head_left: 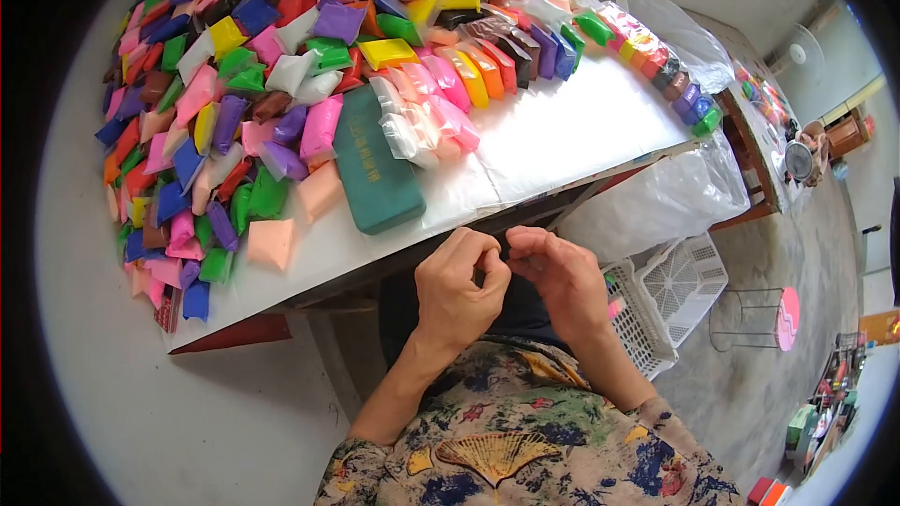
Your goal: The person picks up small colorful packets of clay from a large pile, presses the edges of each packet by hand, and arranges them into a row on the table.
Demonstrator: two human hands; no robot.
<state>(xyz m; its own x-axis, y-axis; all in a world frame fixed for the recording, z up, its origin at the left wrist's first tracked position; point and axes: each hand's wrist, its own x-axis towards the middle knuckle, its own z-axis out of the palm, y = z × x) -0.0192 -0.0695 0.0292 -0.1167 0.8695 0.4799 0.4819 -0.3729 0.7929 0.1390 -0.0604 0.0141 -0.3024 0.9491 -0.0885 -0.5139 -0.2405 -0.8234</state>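
Observation:
My left hand [461, 286] is raised in front of my body at the table's near edge, its thumb and forefinger closed in a pinch. Close beside it, my right hand [565, 283] has its fingers curled together, the tips near the left hand's. Anything between the fingers is too small or hidden to make out. Just beyond them on the white tabletop [534, 145] lies a dark green box [375, 169] with gold lettering. Small clear packets of coloured soft material, such as a pale peach packet [272, 244], lie left of the box.
A large heap of coloured packets [253, 75] covers the table's left and back. A row of coloured packets [670, 80] runs along the right end. Below right are a clear plastic bag [656, 201], white plastic baskets [680, 286] and a pink-topped stool [786, 319].

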